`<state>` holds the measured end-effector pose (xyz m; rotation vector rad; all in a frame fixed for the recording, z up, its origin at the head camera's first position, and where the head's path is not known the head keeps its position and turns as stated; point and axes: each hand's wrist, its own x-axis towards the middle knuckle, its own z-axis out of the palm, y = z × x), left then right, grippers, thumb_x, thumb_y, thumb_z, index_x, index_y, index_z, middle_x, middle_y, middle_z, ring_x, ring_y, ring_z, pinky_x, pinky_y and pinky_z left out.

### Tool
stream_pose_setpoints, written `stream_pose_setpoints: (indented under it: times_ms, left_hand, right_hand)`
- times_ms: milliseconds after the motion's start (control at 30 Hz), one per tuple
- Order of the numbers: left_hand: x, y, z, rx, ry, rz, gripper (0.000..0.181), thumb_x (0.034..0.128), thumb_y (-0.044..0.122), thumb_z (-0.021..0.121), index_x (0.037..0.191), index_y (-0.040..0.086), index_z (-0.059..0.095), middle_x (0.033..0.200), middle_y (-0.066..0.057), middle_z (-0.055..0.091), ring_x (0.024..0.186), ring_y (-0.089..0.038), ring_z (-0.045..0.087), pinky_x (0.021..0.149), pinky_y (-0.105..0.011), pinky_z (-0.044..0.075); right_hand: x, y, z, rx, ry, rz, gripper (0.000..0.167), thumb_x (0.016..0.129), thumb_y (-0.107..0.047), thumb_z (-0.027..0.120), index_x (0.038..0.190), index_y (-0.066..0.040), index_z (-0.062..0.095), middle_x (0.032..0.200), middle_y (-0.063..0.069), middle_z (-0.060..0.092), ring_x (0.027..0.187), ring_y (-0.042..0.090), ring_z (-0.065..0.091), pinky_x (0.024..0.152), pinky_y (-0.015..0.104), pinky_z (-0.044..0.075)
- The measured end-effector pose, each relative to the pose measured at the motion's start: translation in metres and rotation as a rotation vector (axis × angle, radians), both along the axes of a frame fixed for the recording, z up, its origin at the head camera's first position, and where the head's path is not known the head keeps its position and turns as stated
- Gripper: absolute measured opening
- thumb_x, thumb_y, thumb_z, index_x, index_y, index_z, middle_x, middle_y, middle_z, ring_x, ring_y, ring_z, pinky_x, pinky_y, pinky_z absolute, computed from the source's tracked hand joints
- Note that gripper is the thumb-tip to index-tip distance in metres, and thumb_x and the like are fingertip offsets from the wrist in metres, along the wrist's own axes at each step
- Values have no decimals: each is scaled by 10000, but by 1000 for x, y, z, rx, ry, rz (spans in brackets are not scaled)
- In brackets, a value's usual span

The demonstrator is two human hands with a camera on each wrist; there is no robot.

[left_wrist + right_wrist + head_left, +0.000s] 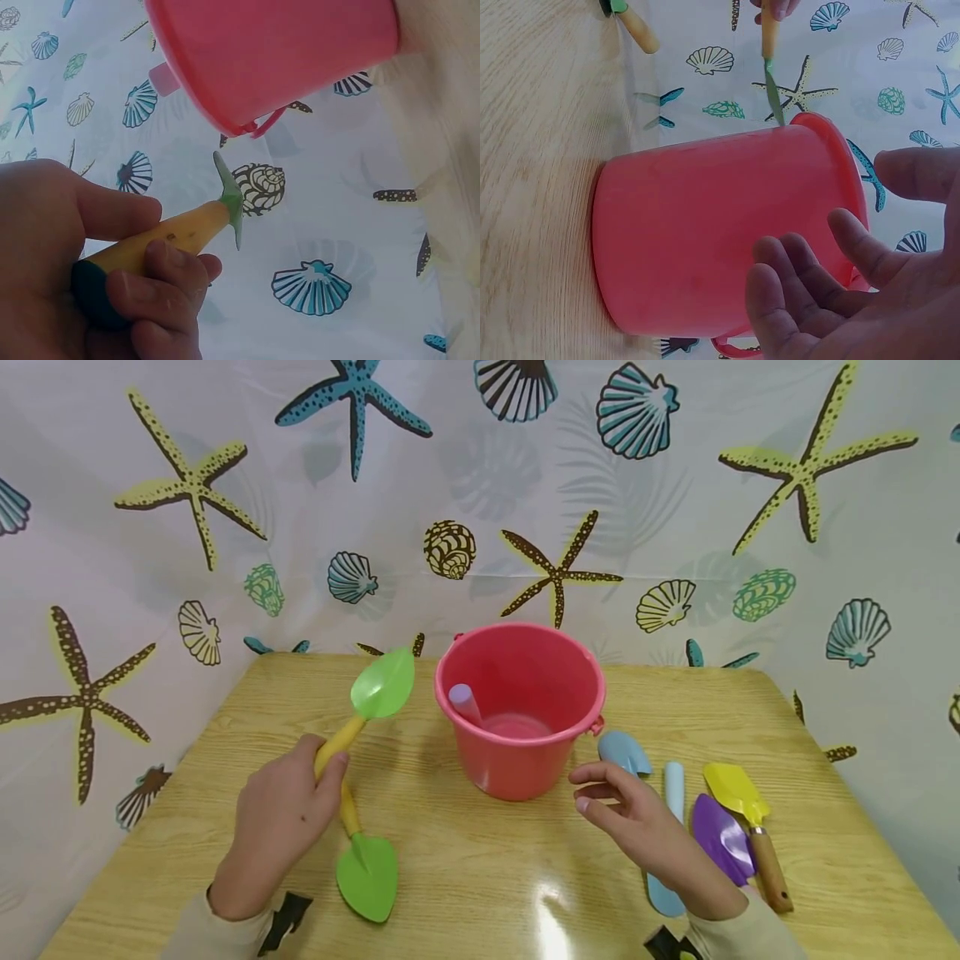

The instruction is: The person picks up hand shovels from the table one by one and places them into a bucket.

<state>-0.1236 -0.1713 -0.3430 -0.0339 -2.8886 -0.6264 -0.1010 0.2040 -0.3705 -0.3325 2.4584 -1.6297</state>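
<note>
My left hand [281, 818] grips the yellow handle of a green shovel [382, 683], raised above the table to the left of a pink bucket [517, 768]. In the left wrist view the fingers of the left hand [105, 262] curl round the handle [172, 236]. My right hand [645, 827] holds nothing, its fingers loosely bent, near the bucket's right side. The right wrist view has that hand [855, 292] in front of the bucket [712, 232]. A lilac handle [465, 703] leans inside the bucket.
Another green shovel [368, 877] lies below the left hand. At the right lie a blue shovel [622, 752], a light blue tool [674, 789], a purple shovel [720, 835] and a yellow shovel [735, 789] with a wooden handle. A patterned cloth [465, 468] hangs behind the table [465, 893].
</note>
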Motion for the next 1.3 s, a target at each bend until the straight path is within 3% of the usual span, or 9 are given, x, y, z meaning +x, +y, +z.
stream_pose_setpoints:
  times_ms: [333,533,667,1000,1300]
  left_hand:
    - [2,7,20,69,156,2,400,1025,315,488,1206,-22,607,632,-64,539,501,-169,448,457,-291,332]
    - [4,15,32,122,164,4,383,1028,301,454,1228,4,591,711,-80,574,561,-178,487,496,-287,372]
    - [0,23,37,140,148,-35,378,1018,267,469,1265,1,575,756,-91,581,585,-188,499,503,-286,394]
    - [-12,40,35,183,133,-101,350,1023,285,514,1295,65,511,621,-61,519,483,-167,447,441,-282,364]
    - [-23,48,32,202,166,-159,322,1024,276,539,1278,80,525,703,-77,554,524,-168,449,461,-274,372]
  right_hand:
    - [3,3,-2,16,-3,-17,372,1016,-223,563,1328,-26,520,1325,153,568,1227,306,534,901,207,524]
    - [3,3,-3,15,-24,-14,388,1018,-236,561,1337,-22,511,1342,160,557,1239,311,528,904,207,519]
    - [2,2,-2,17,-25,-17,387,1015,-238,565,1334,-25,514,1339,157,560,1247,339,524,901,204,518]
    - [2,2,-4,22,-8,-12,369,1011,-223,571,1328,-39,522,1335,149,560,1227,303,539,897,214,526]
    - [1,1,-3,30,9,-2,351,1013,-215,567,1316,-42,536,1320,150,575,1218,334,554,895,225,533]
